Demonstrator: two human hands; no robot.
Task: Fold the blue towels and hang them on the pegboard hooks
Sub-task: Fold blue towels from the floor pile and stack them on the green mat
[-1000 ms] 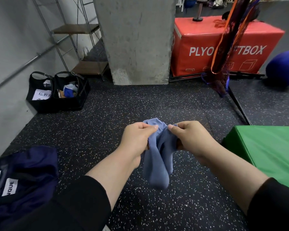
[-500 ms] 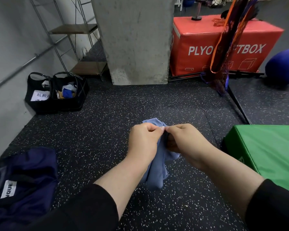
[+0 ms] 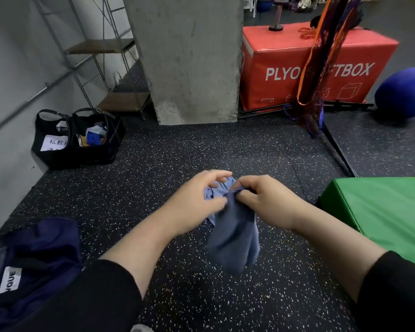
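A small blue towel (image 3: 234, 238) hangs bunched in the air above the speckled floor, in the middle of the view. My right hand (image 3: 264, 200) pinches its top edge between thumb and fingers. My left hand (image 3: 199, 197) touches the towel's upper left part, fingers partly spread and blurred, with a lighter fold of cloth showing under them. The towel's lower part droops below both hands. No pegboard or hooks are in view.
A dark blue bag (image 3: 31, 262) lies at lower left. A black basket (image 3: 79, 137) with cloths stands by the left wall near a metal shelf (image 3: 101, 68). A concrete pillar (image 3: 187, 58), red plyo box (image 3: 316, 65), blue ball (image 3: 403, 94) and green mat (image 3: 379, 212) ring the floor.
My hands have stayed close together on the towel. My left fingers have loosened and shifted along the top edge, and the hanging cloth has swung to the right under my right hand.
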